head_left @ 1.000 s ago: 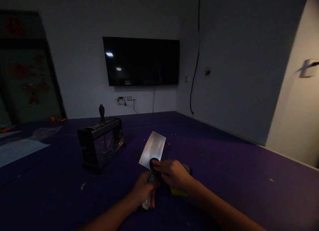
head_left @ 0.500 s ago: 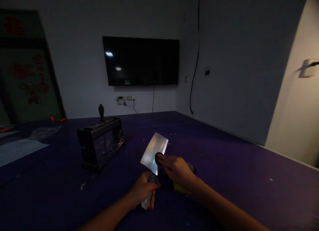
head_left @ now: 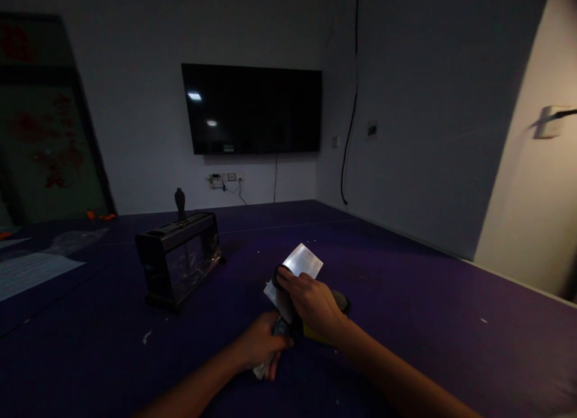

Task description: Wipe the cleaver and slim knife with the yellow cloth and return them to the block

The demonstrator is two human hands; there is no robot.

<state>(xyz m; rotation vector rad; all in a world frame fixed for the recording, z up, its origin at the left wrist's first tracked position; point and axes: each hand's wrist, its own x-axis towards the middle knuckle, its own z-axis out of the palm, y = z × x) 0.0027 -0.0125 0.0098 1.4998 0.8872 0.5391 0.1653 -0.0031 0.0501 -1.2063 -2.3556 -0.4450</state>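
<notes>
My left hand (head_left: 265,343) is closed around the handle of a cleaver (head_left: 304,260), whose wide, shiny blade points up and away to the right. In my right hand (head_left: 315,304) a dark round disc (head_left: 280,277) is pinched, lying against the face of the blade. My fingers hide part of the disc and the middle of the blade. Beneath my right hand, a dark object with a yellow part (head_left: 318,336) rests on the purple surface; its kind is mostly hidden.
On the left stands a black frame-like case (head_left: 180,256) with clear sides and a dark vase-shaped piece (head_left: 180,203) on top. Paper sheets (head_left: 38,271) and clear plastic (head_left: 76,241) lie beyond it. A television (head_left: 252,109) hangs on the far wall, and a cable (head_left: 350,136) runs down the corner.
The disc has moved left across the blade with my right hand. The cleaver has turned, its tip end swinging to the right, while my left hand keeps hold of the handle.
</notes>
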